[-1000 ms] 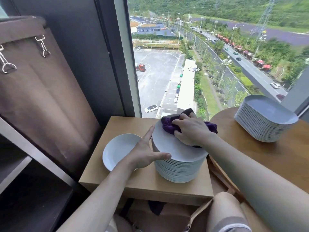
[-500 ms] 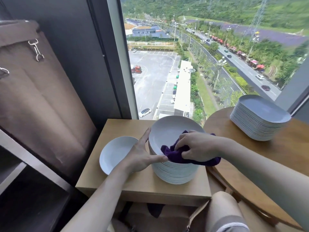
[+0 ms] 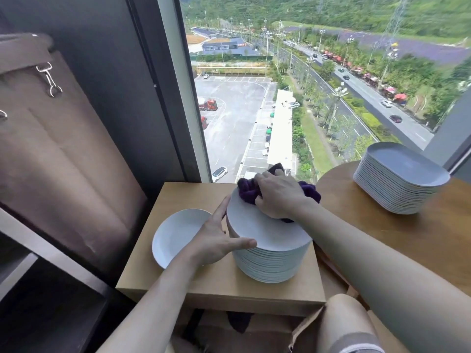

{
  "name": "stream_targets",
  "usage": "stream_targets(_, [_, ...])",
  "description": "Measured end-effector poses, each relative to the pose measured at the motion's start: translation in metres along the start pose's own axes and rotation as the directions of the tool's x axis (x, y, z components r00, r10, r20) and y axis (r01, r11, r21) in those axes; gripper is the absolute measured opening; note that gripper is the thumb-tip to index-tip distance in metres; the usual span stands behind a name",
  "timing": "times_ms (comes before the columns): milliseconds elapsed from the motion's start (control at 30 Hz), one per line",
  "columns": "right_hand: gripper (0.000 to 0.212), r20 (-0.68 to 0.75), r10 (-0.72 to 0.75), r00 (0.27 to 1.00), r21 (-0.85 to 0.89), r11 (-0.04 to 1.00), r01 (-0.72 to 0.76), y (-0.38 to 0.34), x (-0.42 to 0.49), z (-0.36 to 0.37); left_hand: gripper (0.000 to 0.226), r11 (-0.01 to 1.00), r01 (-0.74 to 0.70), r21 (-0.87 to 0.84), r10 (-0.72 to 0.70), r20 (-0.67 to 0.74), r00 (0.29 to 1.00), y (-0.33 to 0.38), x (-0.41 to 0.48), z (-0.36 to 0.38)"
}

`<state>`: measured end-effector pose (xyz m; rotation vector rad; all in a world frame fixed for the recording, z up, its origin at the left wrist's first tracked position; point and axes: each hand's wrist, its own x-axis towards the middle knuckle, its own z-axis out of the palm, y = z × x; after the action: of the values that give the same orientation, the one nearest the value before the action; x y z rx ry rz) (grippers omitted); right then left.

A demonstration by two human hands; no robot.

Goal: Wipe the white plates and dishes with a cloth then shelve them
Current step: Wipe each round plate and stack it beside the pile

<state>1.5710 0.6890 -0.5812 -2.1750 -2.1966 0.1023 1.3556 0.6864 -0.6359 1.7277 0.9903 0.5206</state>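
Head view: right hand (image 3: 277, 197) has fingers curled over a bunched cloth (image 3: 248, 191) and presses it on the far part of the top plate (image 3: 257, 225). That plate sits on the stack (image 3: 270, 263), on the side table (image 3: 183, 200) by the window. Bunching the cloth probably gives a thick pad under the palm, so pressure goes into the plate face.

Left hand (image 3: 216, 238) is spread flat-fingered, gripping nothing. Thumb lies along the near rim, index runs up the left rim. Likely a brace, so the top plate does not spin or slide off under the rubbing.

Loose plate (image 3: 175, 233) lies flat just left of the stack, under the left wrist. Cannot tell whether it is wiped or waiting.

Oval dishes (image 3: 400, 179) are stacked well apart on the round table (image 3: 420, 238), untouched, probably next in the queue.

Shelf (image 3: 38, 289) is low at the left, dark, near the left arm. Looks a short carry from the stack.

Step judged: wiping, near the start, many plates below.

Risk: tall stack near the table's front edge, so a hard sideways push could shift it.
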Motion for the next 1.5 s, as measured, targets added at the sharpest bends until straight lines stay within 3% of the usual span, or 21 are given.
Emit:
stream_targets(133, [0.038,0.052,-0.131,0.990,0.077,0.989,0.127,-0.024,-0.004,0.003,0.125,1.000,0.005,-0.011,-0.005,0.000,1.000,-0.003,-0.003,0.001])
stream_targets(233, [0.032,0.151,-0.236,0.960,0.191,0.960,0.206,-0.027,-0.021,-0.004,0.120,1.000,-0.009,-0.004,0.009,-0.008,1.000,-0.006,-0.003,0.001])
stream_targets(333, [0.035,0.272,-0.274,0.922,0.286,0.938,0.195,-0.021,-0.043,-0.013,0.133,1.000,0.005,-0.027,-0.006,-0.022,1.000,-0.007,-0.002,0.000])
stream_targets(433, [0.036,0.384,-0.234,0.893,0.257,0.956,0.141,-0.009,-0.060,-0.025,0.137,1.000,-0.005,-0.020,0.005,-0.013,1.000,-0.005,-0.001,0.000])
stream_targets(600, [0.019,0.473,-0.026,0.881,0.080,0.997,-0.013,0.024,-0.062,-0.046,0.136,1.000,-0.019,0.017,0.019,-0.018,1.000,-0.001,-0.004,0.001])
stream_targets(733, [0.020,0.318,0.095,0.943,-0.028,0.996,-0.090,0.044,-0.037,-0.035,0.138,1.000,-0.015,0.025,0.015,-0.025,1.000,0.000,-0.002,0.002])
stream_targets(900, [0.012,0.056,0.108,0.993,-0.034,0.994,-0.106,0.012,-0.004,-0.011,0.137,1.000,-0.008,0.017,0.008,-0.026,1.000,0.002,0.000,0.002])
stream_targets(1067, [0.032,-0.045,-0.018,0.999,0.013,1.000,0.018,-0.036,0.004,0.005,0.130,1.000,-0.009,0.017,0.009,-0.006,1.000,0.001,-0.002,-0.001])
stream_targets(1233, [0.018,0.102,-0.193,0.976,0.169,0.970,0.174,-0.029,-0.024,-0.004,0.117,0.999,-0.007,0.051,0.006,0.010,1.000,0.002,-0.005,-0.001])
stream_targets(1300, [0.014,0.204,-0.226,0.952,0.195,0.963,0.187,-0.027,-0.039,-0.009,0.129,1.000,0.012,0.024,-0.012,0.008,1.000,0.001,-0.003,-0.001])
stream_targets(1400, [0.017,0.314,-0.214,0.925,0.201,0.967,0.155,-0.021,-0.060,-0.021,0.141,0.999,0.033,0.002,-0.033,0.001,0.999,0.001,-0.004,-0.001])
stream_targets(1500, [0.021,0.400,-0.113,0.910,0.099,0.992,0.080,-0.009,-0.070,-0.033,0.142,0.999,0.030,0.012,-0.030,-0.006,1.000,0.004,-0.005,0.001])
